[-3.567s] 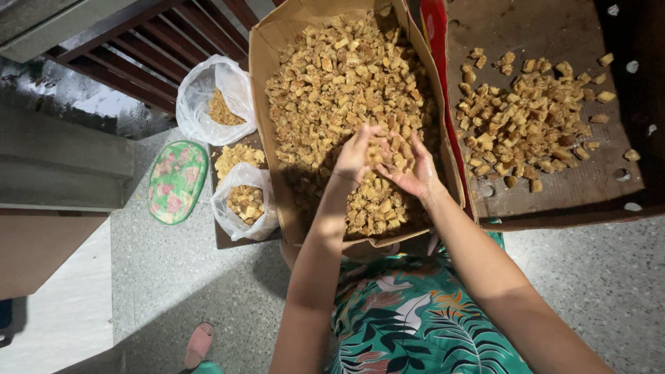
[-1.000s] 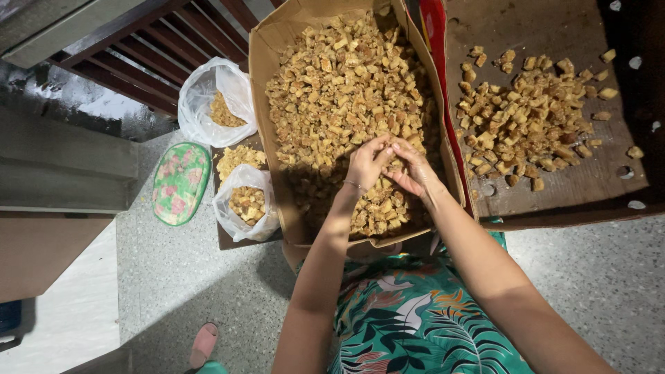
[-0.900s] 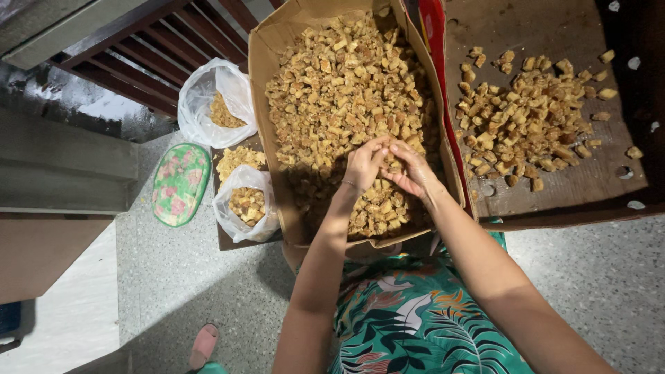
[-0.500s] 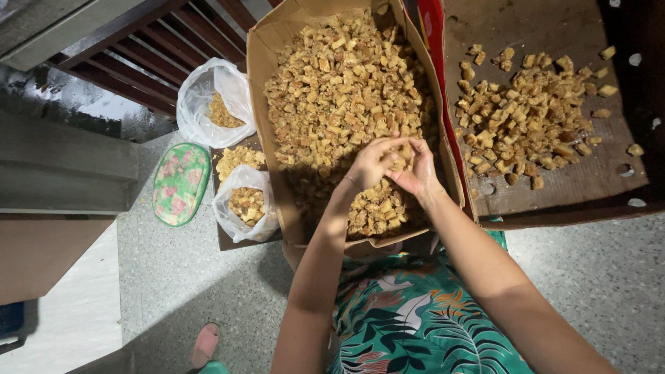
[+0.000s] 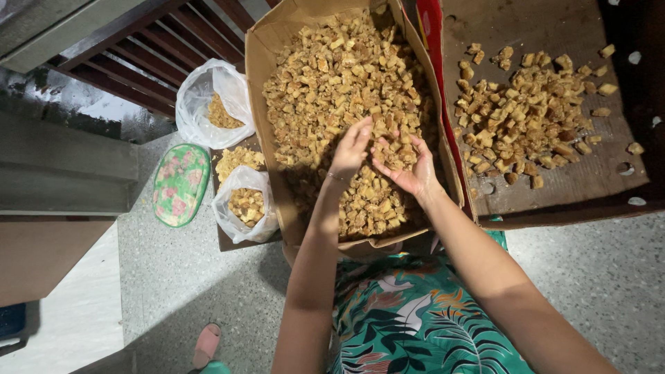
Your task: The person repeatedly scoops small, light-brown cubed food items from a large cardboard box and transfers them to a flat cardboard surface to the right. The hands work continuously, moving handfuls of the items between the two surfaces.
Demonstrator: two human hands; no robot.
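Note:
A cardboard tray [image 5: 258, 104] in front of me is filled with small golden-brown cubes [image 5: 332, 76]. My left hand [image 5: 351, 147] reaches into the pile, fingers together and pointing down at the cubes. My right hand [image 5: 409, 163] is cupped palm-up beside it, with several cubes lying in the palm. Both hands almost touch over the near half of the tray. A second flat cardboard sheet [image 5: 575, 180] to the right carries a looser heap of darker cubes [image 5: 526, 118].
Two clear plastic bags [image 5: 208, 97] [image 5: 242, 204] with cubes in them sit left of the tray, with a loose heap [image 5: 235, 159] between them. A green floral sandal [image 5: 181, 183] lies on the speckled floor. A pink slipper [image 5: 206, 344] shows at the bottom. Dark wooden slats [image 5: 159, 62] run top left.
Both hands lifted from pressing flat on the cubes. The right hand turned palm-up and now cups several cubes; the left hand moved up beside it.

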